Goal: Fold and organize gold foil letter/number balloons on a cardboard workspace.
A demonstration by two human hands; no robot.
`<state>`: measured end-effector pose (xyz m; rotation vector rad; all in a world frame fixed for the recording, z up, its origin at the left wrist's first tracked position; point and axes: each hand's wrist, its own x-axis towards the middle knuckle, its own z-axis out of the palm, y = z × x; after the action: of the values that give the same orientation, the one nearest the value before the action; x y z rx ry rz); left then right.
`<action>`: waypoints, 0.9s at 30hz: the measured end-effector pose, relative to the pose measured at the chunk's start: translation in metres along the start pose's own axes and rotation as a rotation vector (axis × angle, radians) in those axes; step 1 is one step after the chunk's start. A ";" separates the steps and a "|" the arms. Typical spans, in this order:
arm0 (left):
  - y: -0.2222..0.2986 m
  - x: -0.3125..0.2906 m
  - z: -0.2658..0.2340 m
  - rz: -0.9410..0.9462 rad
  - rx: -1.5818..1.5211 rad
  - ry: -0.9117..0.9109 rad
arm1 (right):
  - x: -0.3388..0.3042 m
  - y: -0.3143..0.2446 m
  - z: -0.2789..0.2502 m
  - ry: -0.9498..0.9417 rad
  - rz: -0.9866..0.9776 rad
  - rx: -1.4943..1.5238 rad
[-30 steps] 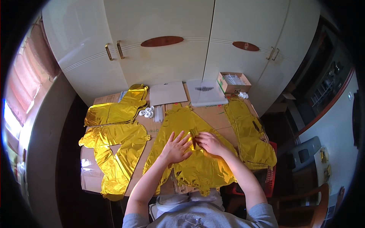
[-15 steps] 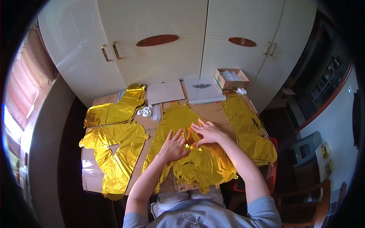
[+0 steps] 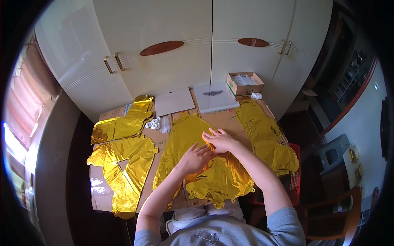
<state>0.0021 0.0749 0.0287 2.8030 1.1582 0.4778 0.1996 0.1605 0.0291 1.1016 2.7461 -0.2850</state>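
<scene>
A gold foil balloon (image 3: 180, 137), flat and wrinkled, lies in front of me on the cardboard-covered table. My left hand (image 3: 196, 158) rests on its middle, fingers stretched out and pointing right. My right hand (image 3: 220, 141) lies just above and beside it, also with fingers extended on the foil. The fingertips of both hands nearly meet, and the foil under them is hidden. Another gold foil balloon (image 3: 266, 133) lies to the right. Two more sit on the left, a farther one (image 3: 119, 128) and a nearer one (image 3: 141, 162).
Small white rolls (image 3: 154, 124) and clear straws (image 3: 165, 124) lie left of the middle balloon. Behind are a grey board (image 3: 174, 102), a translucent sheet (image 3: 216, 100), a carton (image 3: 242, 89) of white sticks and a white crumpled bit (image 3: 256, 96). Cabinets (image 3: 164, 24) stand behind; a chair (image 3: 349, 217) is at right.
Both hands have drawn closer together over the middle balloon: my left moved right, and my right lowered its fingers flat. The whole view has shifted slightly.
</scene>
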 end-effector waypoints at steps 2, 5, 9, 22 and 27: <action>-0.008 0.005 0.013 -0.008 -0.002 -0.056 | -0.002 0.000 -0.001 -0.004 0.007 -0.004; -0.015 0.008 0.011 -0.033 -0.040 -0.107 | -0.003 0.002 0.002 -0.012 -0.001 0.011; -0.020 0.009 0.012 -0.065 -0.019 -0.145 | -0.003 0.005 -0.002 -0.024 -0.009 0.023; -0.022 0.004 0.019 -0.045 0.068 -0.171 | -0.159 -0.049 0.025 0.741 0.258 0.294; -0.019 0.003 0.016 -0.015 0.064 -0.156 | -0.246 -0.109 0.112 1.093 0.820 0.950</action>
<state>-0.0036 0.0917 0.0112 2.8225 1.1813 0.2195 0.3084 -0.1071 -0.0112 3.2655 2.3834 -1.1917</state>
